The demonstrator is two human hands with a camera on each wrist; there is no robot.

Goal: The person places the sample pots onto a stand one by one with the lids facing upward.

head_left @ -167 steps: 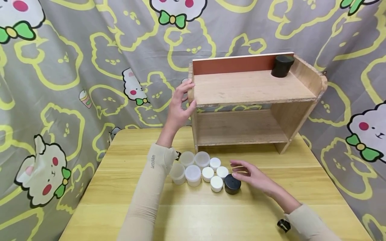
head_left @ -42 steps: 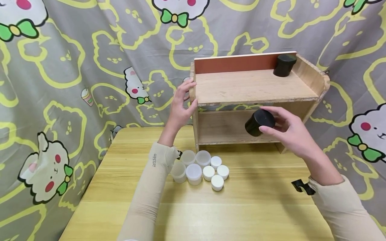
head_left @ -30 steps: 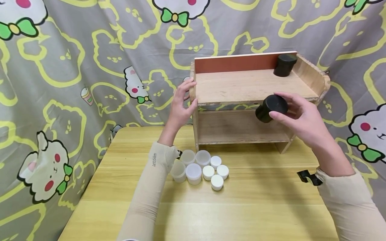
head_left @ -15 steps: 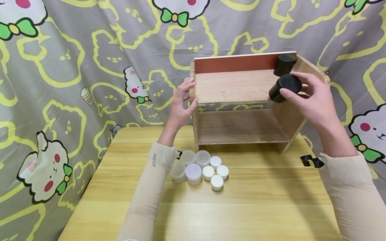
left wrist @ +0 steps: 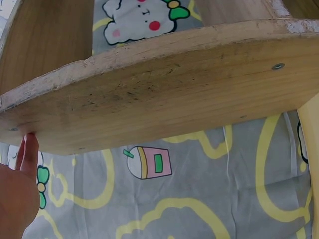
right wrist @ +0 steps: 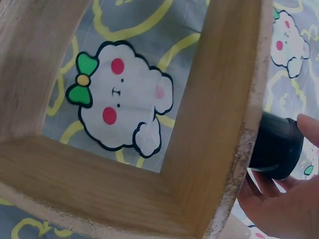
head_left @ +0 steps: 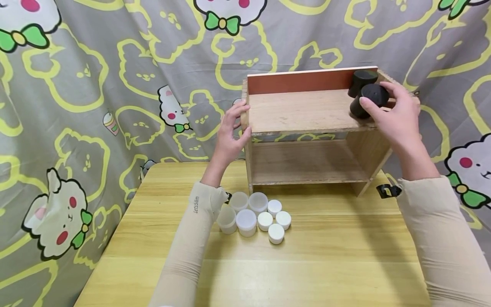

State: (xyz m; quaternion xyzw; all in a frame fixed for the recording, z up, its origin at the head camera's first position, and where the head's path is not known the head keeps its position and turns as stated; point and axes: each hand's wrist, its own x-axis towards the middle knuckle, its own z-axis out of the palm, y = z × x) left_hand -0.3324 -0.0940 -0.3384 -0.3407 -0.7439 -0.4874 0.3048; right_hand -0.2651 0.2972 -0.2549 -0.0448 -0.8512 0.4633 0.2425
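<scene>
My right hand (head_left: 400,111) holds a black lidded jar (head_left: 373,94) between thumb and fingers. The jar's base is right at the upper board of the wooden shelf (head_left: 299,113), near the right side panel. Just behind it, in the back right corner, stands another black jar (head_left: 358,79), partly covered in this view. The right wrist view shows the held jar (right wrist: 276,144) beyond the board's edge, fingers (right wrist: 269,186) beneath and beside it. My left hand (head_left: 230,134) rests on the shelf's left side panel; straight fingers (left wrist: 30,154) touch its outer face.
In front of the shelf, on the wooden table (head_left: 326,264), several translucent tubs (head_left: 246,221) stand beside several small white jars (head_left: 276,233). The shelf's lower board (head_left: 307,166) lies below. A patterned curtain (head_left: 134,85) hangs behind and at both sides.
My right hand has picked the black jar up off the table and carried it up and right to the shelf's upper board, beside the other one. My left hand stays at the side panel.
</scene>
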